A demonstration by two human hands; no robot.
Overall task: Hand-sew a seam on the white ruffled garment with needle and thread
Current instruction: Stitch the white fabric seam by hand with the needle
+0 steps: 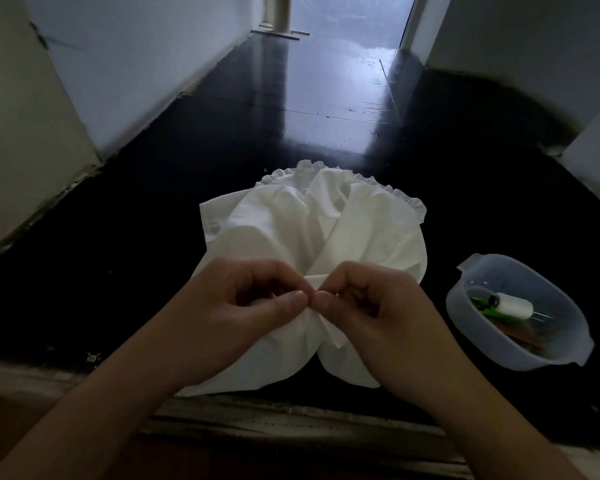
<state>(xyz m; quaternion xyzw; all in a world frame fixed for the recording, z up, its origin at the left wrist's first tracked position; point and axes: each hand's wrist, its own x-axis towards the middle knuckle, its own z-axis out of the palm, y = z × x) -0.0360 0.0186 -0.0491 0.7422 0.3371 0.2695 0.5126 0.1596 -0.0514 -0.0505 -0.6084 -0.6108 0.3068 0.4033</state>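
Note:
The white ruffled garment [312,230] lies spread on the black floor in front of me, its frilled edge at the far side. My left hand [243,306] and my right hand [371,310] meet over its near part, thumbs tip to tip, each pinching a fold of the white cloth. A glint between my right fingers may be the needle; I cannot tell for sure. No thread shows between the hands.
A translucent plastic tub [520,313] stands on the floor at the right, holding a spool of white thread [511,305], something green and other small tools. Walls close in on the left and right. A worn sill edge [291,420] runs below my forearms.

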